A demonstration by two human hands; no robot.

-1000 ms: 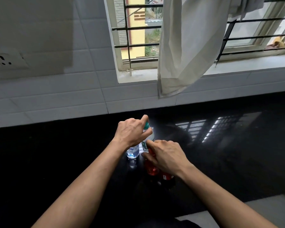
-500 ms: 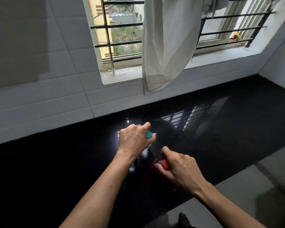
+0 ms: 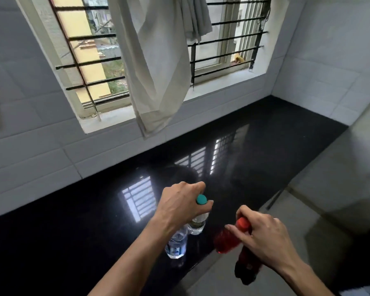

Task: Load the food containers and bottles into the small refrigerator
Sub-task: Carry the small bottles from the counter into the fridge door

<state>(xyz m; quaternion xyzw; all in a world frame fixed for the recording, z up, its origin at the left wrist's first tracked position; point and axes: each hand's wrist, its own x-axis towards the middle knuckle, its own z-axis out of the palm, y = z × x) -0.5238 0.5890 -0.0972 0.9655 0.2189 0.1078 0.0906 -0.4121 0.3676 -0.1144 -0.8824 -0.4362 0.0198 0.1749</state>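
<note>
My left hand (image 3: 177,207) grips two clear water bottles by their necks: one with a teal cap (image 3: 198,223) and a second (image 3: 176,244) hanging below my wrist. My right hand (image 3: 265,236) holds two more by their tops: a red drink bottle (image 3: 225,241) with a red cap and a dark bottle (image 3: 247,269) hanging beneath my palm. All bottles are lifted above the black countertop (image 3: 94,221), near its front edge. No refrigerator is in view.
A white cloth (image 3: 156,67) hangs from the barred window (image 3: 90,60) over the back of the counter. White tiled walls enclose the counter at the back and far right. Pale floor (image 3: 308,210) lies to the right of the counter edge.
Both hands have lifted the bottles off the counter and drawn them toward the front edge, moving apart. The view has swung right, revealing the counter's far end and the floor.
</note>
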